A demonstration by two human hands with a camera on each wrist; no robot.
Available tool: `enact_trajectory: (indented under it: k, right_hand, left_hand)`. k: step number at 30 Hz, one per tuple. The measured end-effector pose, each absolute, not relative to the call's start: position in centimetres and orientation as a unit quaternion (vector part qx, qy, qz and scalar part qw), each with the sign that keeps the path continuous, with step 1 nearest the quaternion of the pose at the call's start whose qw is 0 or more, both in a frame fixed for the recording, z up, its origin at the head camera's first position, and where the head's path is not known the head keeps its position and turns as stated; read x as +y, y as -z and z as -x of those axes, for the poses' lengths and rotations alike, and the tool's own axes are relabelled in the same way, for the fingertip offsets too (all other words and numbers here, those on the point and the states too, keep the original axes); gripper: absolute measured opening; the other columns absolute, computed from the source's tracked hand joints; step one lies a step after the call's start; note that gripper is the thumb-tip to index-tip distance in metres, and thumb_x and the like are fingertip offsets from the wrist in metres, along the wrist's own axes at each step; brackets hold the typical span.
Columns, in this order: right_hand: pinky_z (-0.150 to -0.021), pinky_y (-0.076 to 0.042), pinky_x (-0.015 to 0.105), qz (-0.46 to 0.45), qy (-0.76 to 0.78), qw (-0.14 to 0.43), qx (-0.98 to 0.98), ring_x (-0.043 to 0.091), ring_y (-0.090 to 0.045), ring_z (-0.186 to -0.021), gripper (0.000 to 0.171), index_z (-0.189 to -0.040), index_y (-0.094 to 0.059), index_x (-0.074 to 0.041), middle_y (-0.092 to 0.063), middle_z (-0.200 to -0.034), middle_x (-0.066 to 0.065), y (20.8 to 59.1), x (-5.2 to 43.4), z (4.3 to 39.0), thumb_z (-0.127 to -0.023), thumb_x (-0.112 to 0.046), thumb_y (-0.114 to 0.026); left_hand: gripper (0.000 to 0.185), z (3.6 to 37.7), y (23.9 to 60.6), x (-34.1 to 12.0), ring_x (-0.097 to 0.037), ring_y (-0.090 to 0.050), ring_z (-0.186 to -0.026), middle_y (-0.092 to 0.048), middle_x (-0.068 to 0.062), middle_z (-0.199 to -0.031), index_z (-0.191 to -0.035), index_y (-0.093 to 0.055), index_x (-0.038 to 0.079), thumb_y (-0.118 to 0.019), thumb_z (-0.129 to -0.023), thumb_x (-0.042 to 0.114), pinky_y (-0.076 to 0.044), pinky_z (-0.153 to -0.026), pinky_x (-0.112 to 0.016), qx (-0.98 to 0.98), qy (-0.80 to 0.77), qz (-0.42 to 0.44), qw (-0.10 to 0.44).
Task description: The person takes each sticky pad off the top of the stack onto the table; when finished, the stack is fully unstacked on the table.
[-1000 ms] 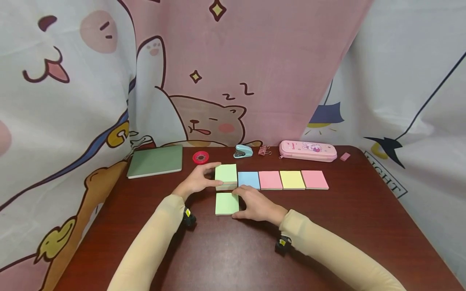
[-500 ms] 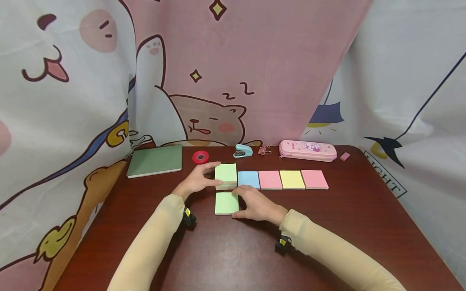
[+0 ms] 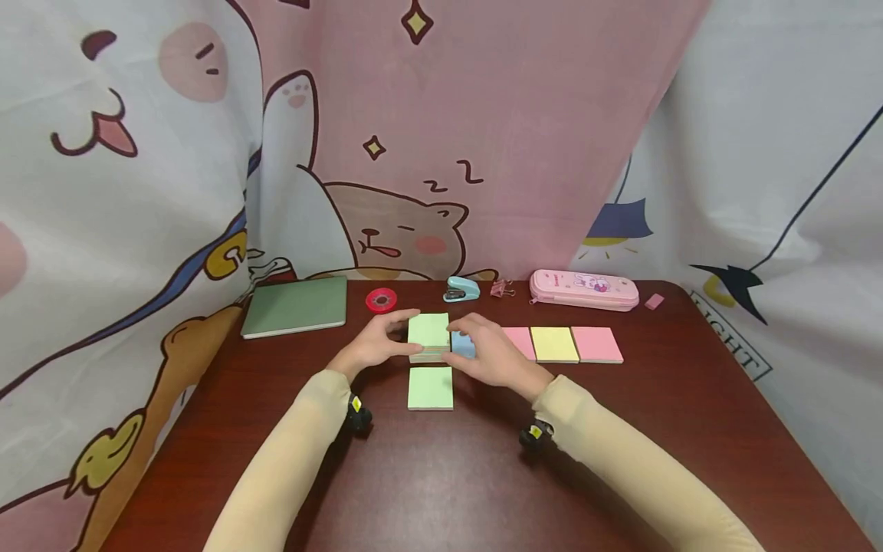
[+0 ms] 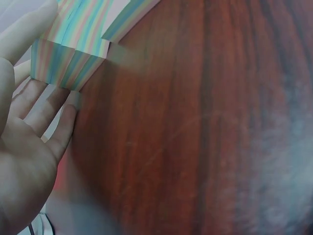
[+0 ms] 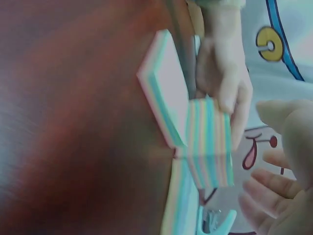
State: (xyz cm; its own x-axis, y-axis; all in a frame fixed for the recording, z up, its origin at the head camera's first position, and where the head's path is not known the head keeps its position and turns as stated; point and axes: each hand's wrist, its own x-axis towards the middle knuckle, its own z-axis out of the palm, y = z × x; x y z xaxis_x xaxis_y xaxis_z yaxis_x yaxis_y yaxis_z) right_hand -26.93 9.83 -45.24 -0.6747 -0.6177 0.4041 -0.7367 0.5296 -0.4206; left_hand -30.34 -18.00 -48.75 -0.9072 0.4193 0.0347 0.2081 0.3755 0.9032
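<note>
A tall stack of striped sticky note pads [image 3: 428, 334], light green on top, stands on the table. My left hand [image 3: 372, 341] grips its left side, thumb at the front and fingers behind; the left wrist view shows those fingers [image 4: 58, 129] along the stack's layered side. At the stack's right side is my right hand [image 3: 491, 354], thumb and fingers spread and partly covering a blue sticky note pad [image 3: 461, 346]. In the right wrist view, a gap separates its fingers [image 5: 269, 188] from the stack. A thin green sticky note pad [image 3: 431, 389] lies in front of the stack.
A row continues rightward with a pink pad [image 3: 522, 343], a yellow pad [image 3: 555, 344] and another pink pad [image 3: 597, 344]. Behind are a green notebook [image 3: 295, 308], red tape roll [image 3: 381, 300], blue stapler [image 3: 461, 289], binder clip [image 3: 502, 288], pink pencil case [image 3: 585, 290] and eraser [image 3: 654, 301].
My right hand has let go of the front green pad and moved away from me to the stack's right side. The left hand stays on the stack.
</note>
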Motion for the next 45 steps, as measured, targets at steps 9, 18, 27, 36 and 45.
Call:
enact_trajectory:
  k: [9,18,27,36,45]
  right_hand:
    - [-0.123,-0.035,0.055,-0.384,-0.231,0.016,-0.894,0.041,-0.039,-0.150,0.083,-0.152,-0.048,0.003,-0.043,-0.160,0.027,44.7,8.0,30.3,-0.092,-0.044,-0.080]
    - [-0.110,-0.049,0.046,-0.404,-0.232,0.009,-0.885,0.030,-0.060,-0.128,0.074,-0.147,-0.054,0.002,-0.061,-0.141,0.018,45.4,7.8,31.4,-0.091,-0.034,-0.085]
    - [-0.106,-0.051,0.046,-0.389,-0.243,0.038,-0.888,0.028,-0.061,-0.124,0.069,-0.139,-0.063,-0.004,-0.065,-0.133,0.012,45.5,10.9,31.0,-0.086,-0.041,-0.086]
    - [-0.103,-0.054,0.046,-0.388,-0.304,0.044,-0.869,0.021,-0.063,-0.119,0.063,-0.135,-0.067,-0.006,-0.068,-0.130,0.006,45.7,15.4,27.6,-0.085,-0.038,-0.088]
    - [-0.106,-0.052,0.044,-0.431,-0.262,0.008,-0.864,0.020,-0.062,-0.122,0.060,-0.135,-0.065,-0.004,-0.067,-0.130,0.004,47.2,17.2,24.1,-0.088,-0.037,-0.085]
  left_hand:
    - [0.087,30.7,48.6,-18.3,-0.037,-0.051,-0.142,-0.051,-0.014,-0.155,-0.161,-0.037,0.004,-0.085,-0.090,0.018,-0.043,-0.117,-0.055,0.825,-0.509,-0.217,0.112]
    - [0.089,30.9,48.7,-18.2,-0.036,-0.050,-0.144,-0.052,-0.016,-0.154,-0.161,-0.036,0.003,-0.086,-0.089,0.017,-0.041,-0.119,-0.054,0.822,-0.506,-0.227,0.128]
    - [0.083,31.0,49.0,-18.2,-0.033,-0.051,-0.143,-0.057,-0.012,-0.151,-0.157,-0.044,0.005,-0.088,-0.088,0.020,-0.040,-0.120,-0.053,0.833,-0.494,-0.218,0.120]
    - [0.081,30.5,48.7,-18.0,-0.034,-0.051,-0.143,-0.057,-0.013,-0.150,-0.155,-0.047,0.005,-0.089,-0.087,0.017,-0.040,-0.120,-0.053,0.837,-0.496,-0.202,0.114]
    - [0.081,30.5,49.3,-18.2,-0.034,-0.051,-0.143,-0.058,-0.013,-0.149,-0.155,-0.047,0.006,-0.089,-0.087,0.017,-0.040,-0.119,-0.053,0.832,-0.501,-0.209,0.112]
